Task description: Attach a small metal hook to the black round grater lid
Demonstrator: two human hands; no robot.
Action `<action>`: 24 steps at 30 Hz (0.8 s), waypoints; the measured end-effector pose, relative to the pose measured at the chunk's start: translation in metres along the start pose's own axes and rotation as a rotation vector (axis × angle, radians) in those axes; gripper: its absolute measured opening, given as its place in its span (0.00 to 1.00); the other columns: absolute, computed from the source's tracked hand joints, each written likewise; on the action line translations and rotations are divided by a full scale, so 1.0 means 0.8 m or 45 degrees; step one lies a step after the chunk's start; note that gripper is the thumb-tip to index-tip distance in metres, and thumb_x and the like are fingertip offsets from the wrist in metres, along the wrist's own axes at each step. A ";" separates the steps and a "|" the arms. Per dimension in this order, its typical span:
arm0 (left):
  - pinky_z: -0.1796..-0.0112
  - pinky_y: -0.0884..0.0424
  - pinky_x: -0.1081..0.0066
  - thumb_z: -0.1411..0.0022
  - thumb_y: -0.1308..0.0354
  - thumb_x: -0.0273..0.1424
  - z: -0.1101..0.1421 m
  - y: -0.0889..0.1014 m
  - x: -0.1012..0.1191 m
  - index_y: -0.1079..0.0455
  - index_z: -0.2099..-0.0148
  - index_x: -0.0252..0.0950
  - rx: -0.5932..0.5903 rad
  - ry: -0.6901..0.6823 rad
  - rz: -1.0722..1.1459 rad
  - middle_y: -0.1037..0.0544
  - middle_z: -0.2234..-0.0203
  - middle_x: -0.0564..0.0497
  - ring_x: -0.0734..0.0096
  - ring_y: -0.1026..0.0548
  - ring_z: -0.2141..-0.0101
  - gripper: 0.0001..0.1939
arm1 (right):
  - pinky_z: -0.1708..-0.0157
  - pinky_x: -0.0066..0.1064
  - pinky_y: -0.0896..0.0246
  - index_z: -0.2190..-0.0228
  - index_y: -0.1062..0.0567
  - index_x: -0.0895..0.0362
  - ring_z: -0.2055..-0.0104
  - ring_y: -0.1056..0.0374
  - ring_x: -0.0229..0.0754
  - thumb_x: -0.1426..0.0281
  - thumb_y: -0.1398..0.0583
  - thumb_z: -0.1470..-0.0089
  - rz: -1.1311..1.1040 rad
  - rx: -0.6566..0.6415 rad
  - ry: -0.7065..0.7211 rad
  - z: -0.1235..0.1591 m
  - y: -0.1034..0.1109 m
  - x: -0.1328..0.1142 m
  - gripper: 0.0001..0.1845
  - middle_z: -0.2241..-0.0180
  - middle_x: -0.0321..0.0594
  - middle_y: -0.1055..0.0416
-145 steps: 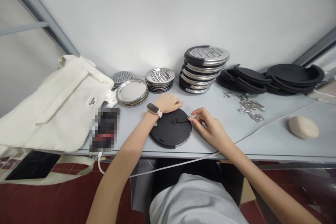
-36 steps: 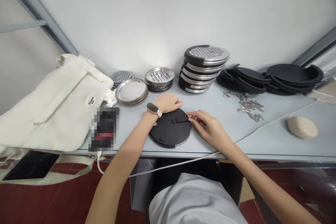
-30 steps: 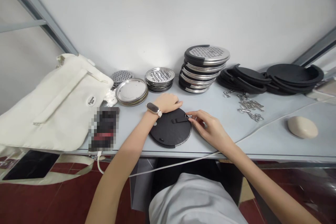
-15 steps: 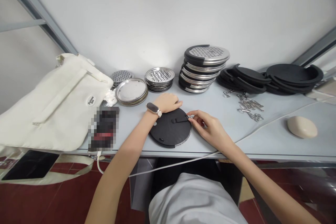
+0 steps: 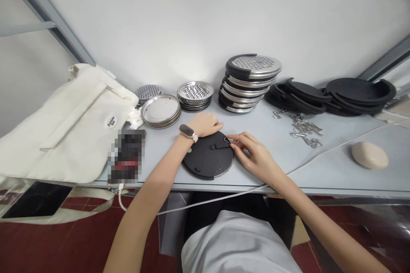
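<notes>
Black disc (image 5: 209,163) lies near the counter's six o'clock edge, under the wrist of the left hand (image 5: 206,124), whose grip is unclear. The right hand (image 5: 254,153) pinches a wire clip (image 5: 227,140); half a second ago outside the disc's two o'clock rim, its loop now overlaps it, seemingly not yet settled.

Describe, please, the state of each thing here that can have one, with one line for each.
Black disc: flat on the table.
Metal clip: pinched by the right hand at the disc's edge.
Left hand: laid over the disc's far edge.
Wristwatch: worn, screen dark.
Loose metal clips: scattered in a small heap.
Tall stack: uneven, perforated face up on top.
Pixelated device: white plug at its near end, screen unreadable.
</notes>
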State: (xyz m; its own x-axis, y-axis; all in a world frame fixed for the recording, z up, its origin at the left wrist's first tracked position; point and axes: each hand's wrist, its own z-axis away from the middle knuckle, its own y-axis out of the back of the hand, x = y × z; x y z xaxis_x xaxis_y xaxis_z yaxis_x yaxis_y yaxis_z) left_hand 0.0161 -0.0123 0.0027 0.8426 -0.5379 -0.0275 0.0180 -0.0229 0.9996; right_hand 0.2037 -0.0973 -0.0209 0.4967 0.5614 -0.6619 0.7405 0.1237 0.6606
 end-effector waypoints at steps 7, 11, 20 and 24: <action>0.67 0.38 0.70 0.35 0.65 0.45 0.002 0.001 0.000 0.26 0.67 0.33 0.002 -0.005 -0.019 0.23 0.69 0.42 0.64 0.26 0.67 0.30 | 0.62 0.33 0.37 0.51 0.31 0.55 0.66 0.35 0.40 0.71 0.50 0.40 0.010 -0.010 0.030 0.000 -0.001 0.002 0.17 0.65 0.43 0.35; 0.68 0.38 0.69 0.35 0.65 0.45 0.001 0.000 -0.001 0.26 0.67 0.33 -0.003 -0.008 -0.020 0.23 0.69 0.42 0.63 0.26 0.67 0.30 | 0.62 0.33 0.37 0.49 0.31 0.55 0.66 0.35 0.40 0.70 0.50 0.40 0.009 -0.014 0.045 0.001 0.000 0.002 0.18 0.66 0.43 0.35; 0.67 0.38 0.69 0.35 0.65 0.45 0.002 0.001 0.001 0.26 0.67 0.33 -0.005 -0.002 -0.023 0.23 0.69 0.42 0.63 0.26 0.67 0.29 | 0.68 0.33 0.37 0.50 0.30 0.55 0.73 0.38 0.38 0.67 0.50 0.39 0.082 -0.001 0.021 0.002 0.002 0.005 0.18 0.72 0.40 0.37; 0.67 0.37 0.68 0.35 0.64 0.44 0.001 0.000 0.000 0.26 0.66 0.33 -0.015 0.000 -0.019 0.23 0.68 0.41 0.61 0.26 0.67 0.29 | 0.68 0.32 0.38 0.47 0.32 0.55 0.74 0.38 0.38 0.69 0.50 0.39 0.091 -0.023 0.015 0.002 0.002 0.006 0.20 0.72 0.38 0.38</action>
State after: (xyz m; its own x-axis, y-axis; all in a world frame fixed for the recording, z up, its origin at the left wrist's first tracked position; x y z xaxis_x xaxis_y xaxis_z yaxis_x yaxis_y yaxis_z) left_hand 0.0160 -0.0132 0.0030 0.8422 -0.5375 -0.0425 0.0372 -0.0208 0.9991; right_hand 0.2080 -0.0957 -0.0240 0.5424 0.5791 -0.6087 0.6950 0.0978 0.7123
